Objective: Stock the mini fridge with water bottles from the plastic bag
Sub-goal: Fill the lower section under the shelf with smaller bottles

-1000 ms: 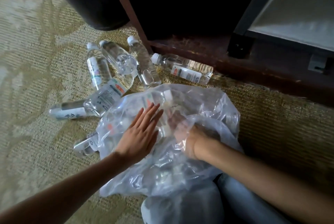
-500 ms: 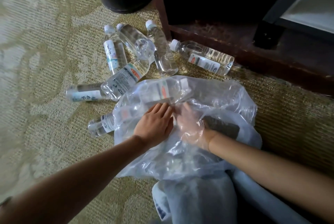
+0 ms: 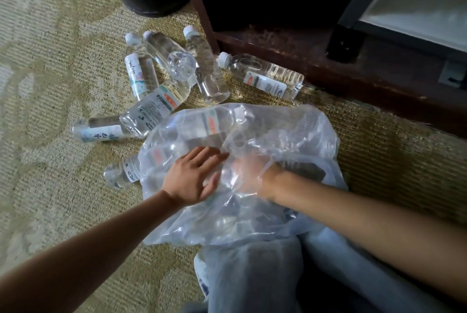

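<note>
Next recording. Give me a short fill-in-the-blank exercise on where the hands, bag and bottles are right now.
1. The right hand is ____ the bag, seen through the plastic.
2. The left hand rests on the bag, fingers straight, gripping ____.
3. The bottle nearest the wooden base lies on its ____ on the carpet.
4. Its cap is ____.

Missing words: inside; nothing; side; white.

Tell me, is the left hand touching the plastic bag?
Touching. The head view shows the left hand resting on the plastic bag, fingers flat against the clear film.
</note>
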The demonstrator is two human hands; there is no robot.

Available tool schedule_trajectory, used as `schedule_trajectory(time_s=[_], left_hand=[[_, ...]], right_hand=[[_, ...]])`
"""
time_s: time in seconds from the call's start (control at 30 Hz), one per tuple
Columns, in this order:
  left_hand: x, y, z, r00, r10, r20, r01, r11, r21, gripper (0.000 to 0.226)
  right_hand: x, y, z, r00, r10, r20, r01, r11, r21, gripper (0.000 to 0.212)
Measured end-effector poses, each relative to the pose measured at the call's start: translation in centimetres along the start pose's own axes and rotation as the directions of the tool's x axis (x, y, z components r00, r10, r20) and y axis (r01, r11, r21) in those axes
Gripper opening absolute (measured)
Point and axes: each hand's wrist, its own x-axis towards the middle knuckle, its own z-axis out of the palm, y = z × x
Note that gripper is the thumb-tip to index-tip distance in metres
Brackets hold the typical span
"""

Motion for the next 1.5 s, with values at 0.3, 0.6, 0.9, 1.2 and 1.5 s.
schedule_trajectory(time_s=[0.3, 0.6, 0.9, 1.2, 1.5], left_hand=[[3.6, 0.7, 2.0, 0.980, -0.198, 0.031, 0.198, 0.980, 0.021, 0.031], [6.5, 6.9, -0.1, 0.994, 0.025, 0.107, 0.018, 0.922, -0.387, 0.060], [8.4, 7.4, 1.4, 0.996, 0.082, 0.032, -0.072, 0.971, -0.228, 0.068], [7.8, 7.9, 1.8, 0.996, -0.086, 0.033, 0.092, 0.965, -0.246, 0.083], [11.0, 9.6, -1.3, 0.907, -0.189, 0.377, 0.394, 0.699, -0.597, 0.048]], right_hand=[[-7.5, 5.6, -4.3, 0.974, 0.185, -0.128, -0.206, 0.963, -0.173, 0.023], [-6.8, 9.5, -3.3, 0.974, 0.033, -0.223, 0.077, 0.880, 0.469, 0.029], [-5.4, 7.5, 0.3, 0.714, 0.291, -0.637, 0.305, 0.689, 0.657, 0.034], [-5.4, 7.4, -2.8, 0.562, 0.685, -0.463, 0.183, 0.443, 0.877, 0.039], [-5.3, 9.9, -8.0, 0.572, 0.751, -0.330, 0.176, 0.281, 0.943, 0.029]])
